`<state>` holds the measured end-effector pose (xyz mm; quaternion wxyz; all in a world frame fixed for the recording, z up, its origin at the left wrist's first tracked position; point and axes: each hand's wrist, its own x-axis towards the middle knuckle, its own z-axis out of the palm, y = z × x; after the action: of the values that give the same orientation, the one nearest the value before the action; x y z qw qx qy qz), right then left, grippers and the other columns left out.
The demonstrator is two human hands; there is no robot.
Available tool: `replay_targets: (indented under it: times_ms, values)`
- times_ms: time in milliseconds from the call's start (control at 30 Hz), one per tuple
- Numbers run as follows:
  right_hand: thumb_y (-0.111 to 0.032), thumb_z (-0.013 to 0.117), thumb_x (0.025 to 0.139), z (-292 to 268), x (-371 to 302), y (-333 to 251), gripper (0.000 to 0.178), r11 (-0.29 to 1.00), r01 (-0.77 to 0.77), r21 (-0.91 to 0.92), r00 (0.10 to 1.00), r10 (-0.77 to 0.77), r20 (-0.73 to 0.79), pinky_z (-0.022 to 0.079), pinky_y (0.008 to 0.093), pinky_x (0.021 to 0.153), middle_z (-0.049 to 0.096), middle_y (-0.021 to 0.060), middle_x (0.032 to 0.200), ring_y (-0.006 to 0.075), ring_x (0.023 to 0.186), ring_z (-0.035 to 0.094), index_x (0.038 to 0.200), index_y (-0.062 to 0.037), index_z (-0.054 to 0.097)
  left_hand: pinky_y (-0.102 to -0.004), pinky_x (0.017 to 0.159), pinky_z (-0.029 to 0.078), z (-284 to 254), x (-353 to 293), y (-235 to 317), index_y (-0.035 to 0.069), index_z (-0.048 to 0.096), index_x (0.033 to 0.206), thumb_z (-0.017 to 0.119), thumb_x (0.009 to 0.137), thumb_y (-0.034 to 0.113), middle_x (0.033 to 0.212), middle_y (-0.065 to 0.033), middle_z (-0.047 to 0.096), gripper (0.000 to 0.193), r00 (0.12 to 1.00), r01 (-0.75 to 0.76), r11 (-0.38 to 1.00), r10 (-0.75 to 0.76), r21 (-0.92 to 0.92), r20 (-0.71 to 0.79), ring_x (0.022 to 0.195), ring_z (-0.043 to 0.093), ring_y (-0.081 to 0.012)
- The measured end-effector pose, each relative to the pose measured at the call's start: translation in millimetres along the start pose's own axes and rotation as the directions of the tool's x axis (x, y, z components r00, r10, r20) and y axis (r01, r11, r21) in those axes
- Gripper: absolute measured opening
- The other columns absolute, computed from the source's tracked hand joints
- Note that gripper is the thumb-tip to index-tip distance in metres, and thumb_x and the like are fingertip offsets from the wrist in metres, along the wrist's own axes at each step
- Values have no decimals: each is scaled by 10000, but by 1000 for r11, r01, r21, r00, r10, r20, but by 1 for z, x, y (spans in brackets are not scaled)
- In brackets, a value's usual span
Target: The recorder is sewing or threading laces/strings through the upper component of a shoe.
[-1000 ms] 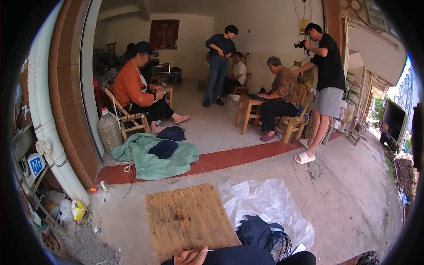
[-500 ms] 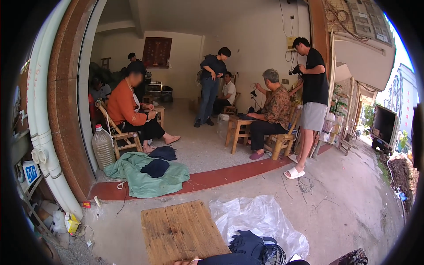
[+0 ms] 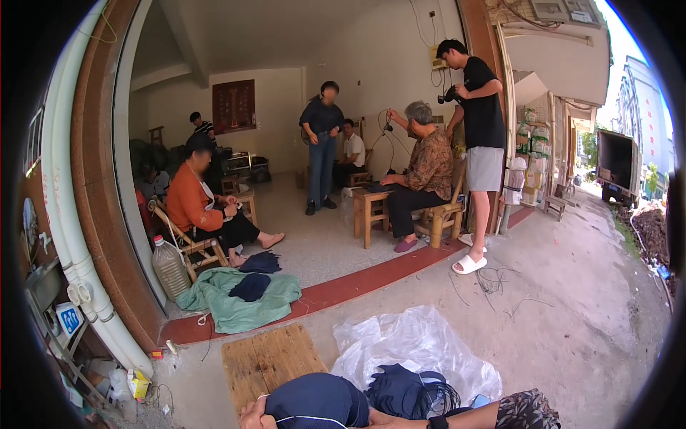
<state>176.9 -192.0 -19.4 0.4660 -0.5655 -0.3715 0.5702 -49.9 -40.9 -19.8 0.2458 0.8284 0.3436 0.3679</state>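
Observation:
A rounded navy cloth piece (image 3: pixel 314 400) with a thin white cord or trim is stretched between my two hands at the lower edge, in front of the wooden board (image 3: pixel 275 357). My left hand (image 3: pixel 254 415) is closed on its left side, fingers curled over the edge. At its right end my right hand (image 3: pixel 388 420) grips the cloth, with most fingers hidden or cut off by the frame. A dark band circles my right wrist, below a patterned sleeve. Just beyond that hand, a pile of navy cloth pieces (image 3: pixel 397 386) with black cords lies on clear plastic sheeting (image 3: pixel 443 343).
A green cloth (image 3: pixel 268 309) bearing dark pieces lies across the red threshold, beside a large plastic jug (image 3: pixel 170 268). Seated people work at low stools; a person in black (image 3: pixel 479 107) stands at the doorway. White pipes (image 3: pixel 78 236) run down the left.
The navy cloth and my hands have risen into view in front of the board, and my right forearm now shows. The whole view has shifted slightly. A standing person indoors has turned.

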Motion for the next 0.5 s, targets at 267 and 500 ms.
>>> replay_targets:
  times_ms: [267,500]
  values:
    - [-401,793,907,18,-41,0,421,894,16,448,994,-61,86,447,243,682,600,-53,942,65,775,525,1182,-131,623,-438,1030,448,-6,0,16,-65,556,1358,352,1078,368,1206,-296,659,554,995,56,994,-47,-95,93,1156,616,-427]
    - [-409,792,900,3,-39,-4,782,981,52,189,972,-93,217,441,355,1097,562,81,1417,184,1297,533,1491,-31,448,-435,988,474,3,1,17,-58,558,1345,331,1083,292,1163,-290,673,493,997,32,997,-27,-71,68,1124,632,-416]
